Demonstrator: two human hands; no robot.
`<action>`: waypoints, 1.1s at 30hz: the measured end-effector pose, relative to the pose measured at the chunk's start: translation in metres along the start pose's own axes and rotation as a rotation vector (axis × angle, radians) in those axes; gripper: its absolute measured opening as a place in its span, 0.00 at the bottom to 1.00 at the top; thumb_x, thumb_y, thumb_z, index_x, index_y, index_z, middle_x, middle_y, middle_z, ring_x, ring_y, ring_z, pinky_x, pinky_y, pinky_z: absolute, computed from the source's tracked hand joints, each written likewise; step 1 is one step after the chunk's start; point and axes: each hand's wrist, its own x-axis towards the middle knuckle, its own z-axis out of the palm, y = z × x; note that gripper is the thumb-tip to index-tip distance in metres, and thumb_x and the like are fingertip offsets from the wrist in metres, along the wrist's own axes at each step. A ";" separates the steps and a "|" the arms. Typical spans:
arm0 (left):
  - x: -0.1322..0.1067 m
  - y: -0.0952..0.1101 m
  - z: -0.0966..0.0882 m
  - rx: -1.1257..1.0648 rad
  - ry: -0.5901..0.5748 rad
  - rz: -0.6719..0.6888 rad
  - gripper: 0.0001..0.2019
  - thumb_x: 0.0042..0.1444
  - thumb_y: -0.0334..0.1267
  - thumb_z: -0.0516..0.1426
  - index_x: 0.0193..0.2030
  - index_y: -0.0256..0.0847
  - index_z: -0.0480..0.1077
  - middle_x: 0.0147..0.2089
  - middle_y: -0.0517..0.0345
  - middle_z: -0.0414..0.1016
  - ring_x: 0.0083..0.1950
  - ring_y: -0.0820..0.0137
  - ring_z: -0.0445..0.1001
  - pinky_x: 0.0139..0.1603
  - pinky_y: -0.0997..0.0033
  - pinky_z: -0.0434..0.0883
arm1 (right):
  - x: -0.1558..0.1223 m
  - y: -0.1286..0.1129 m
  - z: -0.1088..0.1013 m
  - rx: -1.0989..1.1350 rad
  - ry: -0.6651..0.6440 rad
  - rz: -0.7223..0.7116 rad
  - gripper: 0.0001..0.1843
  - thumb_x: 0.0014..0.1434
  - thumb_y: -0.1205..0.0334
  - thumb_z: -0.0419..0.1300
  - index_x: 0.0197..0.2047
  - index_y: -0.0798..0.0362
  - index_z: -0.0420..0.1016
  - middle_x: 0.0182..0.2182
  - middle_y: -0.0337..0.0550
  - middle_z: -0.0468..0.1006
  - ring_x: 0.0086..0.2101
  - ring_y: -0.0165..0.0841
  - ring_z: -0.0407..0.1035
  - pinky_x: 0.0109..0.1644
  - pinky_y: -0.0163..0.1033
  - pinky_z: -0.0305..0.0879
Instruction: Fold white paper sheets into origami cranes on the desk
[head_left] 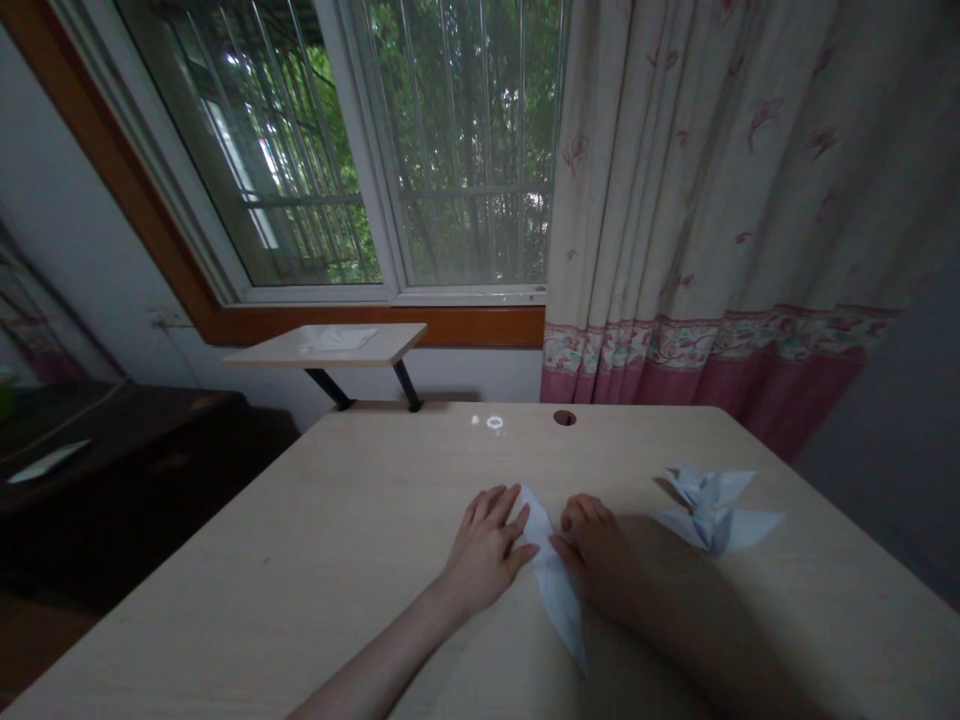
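Note:
A long, narrow piece of folded white paper (556,590), pointed at both ends, lies on the desk between my hands. My left hand (484,545) rests along its upper left edge, fingers stretched out and apart, with fingertips and thumb touching the paper. On the other side, my right hand (596,550) has its fingers curled in and its thumb pressed at the paper's right edge. What lies beneath the curled fingers is hidden. To the right on the desk are folded paper cranes (709,510), close together with wings spread; I cannot tell exactly how many.
The pale wooden desk (360,510) has a round cable hole (565,418) at the back. A small raised shelf (300,345) at its back left holds a white paper sheet (349,339). Behind are a barred window and a floral curtain (675,200); a dark table (112,430) stands left.

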 end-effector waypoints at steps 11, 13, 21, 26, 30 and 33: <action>0.004 0.001 -0.004 -0.117 0.150 0.053 0.09 0.60 0.45 0.60 0.42 0.45 0.77 0.56 0.56 0.74 0.58 0.60 0.69 0.63 0.49 0.61 | 0.004 -0.009 -0.010 -0.051 -0.085 -0.036 0.03 0.61 0.67 0.53 0.36 0.51 0.67 0.36 0.46 0.73 0.40 0.40 0.68 0.48 0.49 0.67; 0.004 0.000 -0.004 -0.150 0.167 0.052 0.06 0.61 0.41 0.58 0.39 0.45 0.77 0.53 0.55 0.76 0.56 0.61 0.71 0.63 0.49 0.62 | 0.004 -0.009 -0.011 0.058 -0.076 -0.042 0.03 0.61 0.68 0.53 0.37 0.51 0.66 0.36 0.45 0.73 0.40 0.38 0.69 0.49 0.48 0.67; 0.004 0.001 -0.006 -0.232 0.010 0.104 0.24 0.63 0.34 0.54 0.65 0.44 0.54 0.64 0.52 0.65 0.68 0.65 0.57 0.70 0.47 0.49 | 0.005 -0.008 -0.016 0.280 -0.121 -0.020 0.07 0.60 0.69 0.54 0.42 0.52 0.68 0.39 0.45 0.76 0.41 0.38 0.71 0.48 0.44 0.69; 0.004 0.002 -0.006 -0.206 0.007 0.097 0.23 0.63 0.35 0.55 0.64 0.45 0.56 0.57 0.52 0.69 0.61 0.63 0.65 0.70 0.45 0.47 | 0.006 -0.006 -0.013 0.271 -0.124 -0.011 0.08 0.59 0.70 0.55 0.41 0.52 0.70 0.38 0.44 0.77 0.41 0.37 0.72 0.49 0.42 0.70; 0.003 0.001 -0.005 -0.228 0.037 0.063 0.20 0.61 0.35 0.57 0.59 0.45 0.61 0.53 0.51 0.68 0.59 0.60 0.65 0.68 0.45 0.51 | 0.004 0.001 -0.004 0.230 -0.095 -0.058 0.12 0.60 0.66 0.56 0.48 0.53 0.71 0.44 0.49 0.77 0.46 0.38 0.72 0.52 0.46 0.70; 0.002 0.002 -0.007 -0.261 0.067 0.045 0.15 0.59 0.35 0.58 0.53 0.44 0.65 0.55 0.49 0.66 0.60 0.59 0.64 0.68 0.45 0.52 | 0.000 0.007 0.002 0.170 -0.088 -0.103 0.15 0.62 0.64 0.56 0.52 0.54 0.72 0.50 0.52 0.75 0.52 0.40 0.69 0.56 0.49 0.67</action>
